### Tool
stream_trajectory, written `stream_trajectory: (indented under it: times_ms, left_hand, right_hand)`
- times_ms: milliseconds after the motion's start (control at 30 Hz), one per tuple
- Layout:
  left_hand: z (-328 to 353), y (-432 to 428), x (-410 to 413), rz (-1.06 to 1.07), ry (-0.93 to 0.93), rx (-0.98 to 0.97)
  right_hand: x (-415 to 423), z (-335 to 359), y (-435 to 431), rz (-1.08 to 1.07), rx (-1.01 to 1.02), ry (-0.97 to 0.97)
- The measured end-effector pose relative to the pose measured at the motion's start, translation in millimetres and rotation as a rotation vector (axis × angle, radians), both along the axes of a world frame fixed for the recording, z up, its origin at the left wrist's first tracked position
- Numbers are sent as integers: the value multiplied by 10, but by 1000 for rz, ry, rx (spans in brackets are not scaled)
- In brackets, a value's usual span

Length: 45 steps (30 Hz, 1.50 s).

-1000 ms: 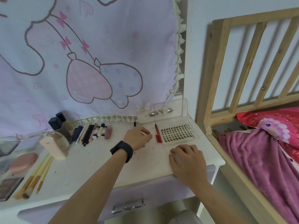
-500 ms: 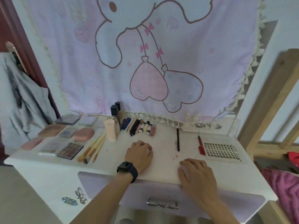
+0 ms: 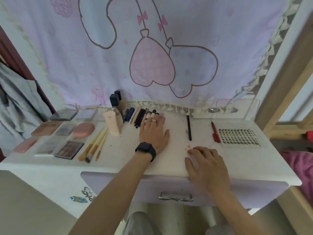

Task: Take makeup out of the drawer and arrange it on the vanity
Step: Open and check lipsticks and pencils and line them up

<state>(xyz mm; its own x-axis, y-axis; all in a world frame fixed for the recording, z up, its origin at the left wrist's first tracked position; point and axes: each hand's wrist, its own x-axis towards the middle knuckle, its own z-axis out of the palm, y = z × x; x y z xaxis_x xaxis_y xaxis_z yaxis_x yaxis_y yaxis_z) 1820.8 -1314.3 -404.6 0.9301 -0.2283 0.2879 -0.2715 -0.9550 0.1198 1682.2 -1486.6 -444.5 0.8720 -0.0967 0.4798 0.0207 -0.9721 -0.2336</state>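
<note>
Left hand [image 3: 155, 133] lay flat, fingers straight and spread, tips touching the small capped tubes [image 3: 153, 112] at the right end of the pencil row [image 3: 138, 117] at the back of the surface [image 3: 122, 160]. It held nothing. Black watch [image 3: 146, 150] on that wrist. Right hand [image 3: 207, 162] rested palm-down near the front edge, fingers loosely bent, empty.

Change: a second before, the left hand was up by the black pencil [image 3: 189, 128] next to the red pen [image 3: 215, 133]. Half a second before, it sat curled on the surface left of that pencil. It had since reached forward to the row. The right hand had barely moved.

Judged meaning: the pencil was already placed and let go, and the left hand was now straightening the row.

The black pencil lay free, well apart from both hands, long axis front-to-back, roughly parallel to the red pen. Which end was the tip could not be told. The lash tray [image 3: 238, 137] sat just right of the pen, the brushes [image 3: 94, 146] and palettes [image 3: 69, 150] to the left. The drawer [image 3: 135, 187] below looked closed, so the task seemed nearly done.
</note>
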Motion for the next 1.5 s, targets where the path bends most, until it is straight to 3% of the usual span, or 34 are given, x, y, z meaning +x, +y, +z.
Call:
stream_trajectory:
  times_ms: [133, 267, 367, 500, 600, 733, 867, 1000, 1133, 1233, 1500]
  left_hand:
    - [-54, -93, 198, 34, 28, 109]
    - [-20, -82, 123, 32, -73, 134]
    - [-16, -50, -2, 21, -63, -38]
    - [-11, 39, -242, 111, 118, -220]
    - [-62, 89, -409, 27, 194, -360]
    - [-2, -14, -681, -182, 218, -747]
    - [29, -171, -848, -332, 248, -789]
    - [17, -250, -891, -353, 255, -834]
    - [48, -238, -909, -282, 359, -1014]
    - [42, -280, -911, -212, 461, -1011]
    - [99, -294, -778, -147, 498, -1006]
  right_hand:
    - [-1, -1, -11, 0, 15, -14]
    - [2, 0, -21, 1, 15, -35]
    - [2, -10, -35, 6, 15, -45]
    - [-12, -2, -14, 0, 43, -49]
    - [-31, 50, -16, 0, 94, -6]
    - [-64, 233, -22, 24, 460, 125]
    - [13, 433, -57, 31, 671, 165]
    - [161, 509, -51, 97, 717, 284]
    - [233, 442, -19, 88, 671, 323]
    - [219, 337, -15, 96, 651, 267]
    - [237, 247, 26, 164, 555, 66]
